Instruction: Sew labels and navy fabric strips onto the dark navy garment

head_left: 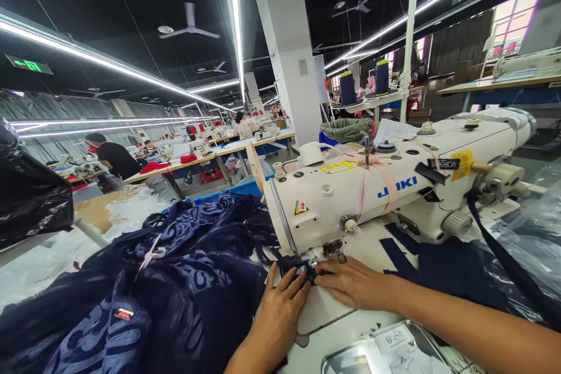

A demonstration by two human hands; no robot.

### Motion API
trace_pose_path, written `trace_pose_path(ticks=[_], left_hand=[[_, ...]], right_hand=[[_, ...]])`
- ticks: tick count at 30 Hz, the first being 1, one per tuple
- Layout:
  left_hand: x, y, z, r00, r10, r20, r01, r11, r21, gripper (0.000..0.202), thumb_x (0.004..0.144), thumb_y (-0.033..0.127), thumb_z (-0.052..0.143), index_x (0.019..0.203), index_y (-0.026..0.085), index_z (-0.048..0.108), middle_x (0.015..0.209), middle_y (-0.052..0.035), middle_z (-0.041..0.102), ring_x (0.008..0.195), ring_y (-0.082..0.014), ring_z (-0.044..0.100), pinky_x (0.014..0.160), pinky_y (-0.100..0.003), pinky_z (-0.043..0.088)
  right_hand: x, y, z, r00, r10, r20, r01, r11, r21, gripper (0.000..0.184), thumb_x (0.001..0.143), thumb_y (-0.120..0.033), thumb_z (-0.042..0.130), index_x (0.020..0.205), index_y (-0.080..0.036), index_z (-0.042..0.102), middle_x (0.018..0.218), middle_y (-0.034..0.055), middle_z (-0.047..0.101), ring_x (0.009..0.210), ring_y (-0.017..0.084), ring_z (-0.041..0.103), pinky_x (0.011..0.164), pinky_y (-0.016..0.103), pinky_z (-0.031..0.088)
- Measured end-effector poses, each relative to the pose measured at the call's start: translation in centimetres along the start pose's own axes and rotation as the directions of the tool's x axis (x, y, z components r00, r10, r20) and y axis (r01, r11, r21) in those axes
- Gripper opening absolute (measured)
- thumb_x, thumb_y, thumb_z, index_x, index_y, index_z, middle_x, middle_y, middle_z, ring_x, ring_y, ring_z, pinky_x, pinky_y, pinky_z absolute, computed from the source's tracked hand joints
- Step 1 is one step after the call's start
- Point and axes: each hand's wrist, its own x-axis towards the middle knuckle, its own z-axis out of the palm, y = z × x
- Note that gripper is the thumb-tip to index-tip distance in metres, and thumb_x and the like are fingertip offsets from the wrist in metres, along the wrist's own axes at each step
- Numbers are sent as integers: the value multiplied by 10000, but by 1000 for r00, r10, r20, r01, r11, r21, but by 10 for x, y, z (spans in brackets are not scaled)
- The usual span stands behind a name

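Note:
A white sewing machine with blue lettering stands in front of me. My left hand lies with fingers stretched out at the left of its needle area, fingertips on a small dark piece of fabric. From the right, my right hand reaches to the same spot, its fingers bent and pressed together at the fabric's edge. The presser foot is partly hidden between the hands. A large heap of navy garments with pale blue swirl patterns spreads left of the machine, touching my left hand.
Navy fabric pieces lie on the machine bed to the right, with a dark strap hanging over them. A clear-lidded tray is near the front. Navy thread cones stand behind. A person sits at the far left.

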Motion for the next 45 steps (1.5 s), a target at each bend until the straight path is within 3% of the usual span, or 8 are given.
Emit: trace_pose_path(ticks=[4,8,22,29,33,36,39,45], left_hand=[[1,-3,3,1000,23,9,-23,1000,18,526,710,-9,385,1189,185,483,1245,-93,509,1182,-276,420,969,-632,225],[1,-4,7,999,19,-50,-18,1000,17,549,695,-20,381,1191,190,484,1225,-103,525,1176,-267,429,985,-622,205],[9,-8,1,993,-114,41,116,991,-71,590,679,-45,372,1192,219,497,1261,-65,494,1185,-244,420,1003,-578,210],[13,-13,3,992,-111,-60,107,993,-57,503,717,-4,395,1145,220,535,1178,-58,571,1119,-226,474,994,-509,278],[15,-1,2,972,-150,-182,166,983,76,294,769,100,430,990,164,611,978,-87,613,980,-242,521,893,-446,394],[15,9,4,946,-235,-224,280,939,199,227,795,181,433,891,133,633,808,-91,601,797,-237,541,772,-420,439],[17,12,6,920,-307,-243,366,894,258,273,767,154,441,971,125,619,811,-96,605,790,-238,539,748,-398,437],[30,1,2,957,-256,-133,281,935,216,339,713,74,466,1011,163,601,1010,-99,608,998,-254,501,893,-423,374]], right_hand=[[1,2,2,1000,-12,-3,12,1000,-9,243,839,-130,408,1005,-183,578,1035,67,582,866,196,567,785,328,444],[1,3,5,1000,-3,-26,3,1000,-12,260,835,-131,411,1025,-190,577,1048,71,584,857,189,577,795,335,436],[3,4,10,997,79,-20,-79,997,12,299,842,-217,449,1117,-177,561,1140,95,582,990,222,558,882,369,399],[6,10,8,983,180,28,-182,979,90,337,830,-279,472,1144,-204,570,1085,69,622,984,248,547,848,370,424],[10,11,9,964,264,24,-263,965,-18,340,856,-296,432,1142,-167,562,1035,123,625,960,259,547,805,382,442],[14,8,7,965,262,30,-254,955,-153,343,865,-297,423,1115,-109,565,1020,174,612,979,276,534,815,400,427],[14,2,2,972,229,59,-209,948,-240,375,843,-320,461,1089,-60,573,928,198,628,956,299,541,829,428,409],[-2,-4,-5,992,113,60,-99,975,-199,246,718,-195,538,914,-78,629,960,175,615,949,284,535,889,416,384]])
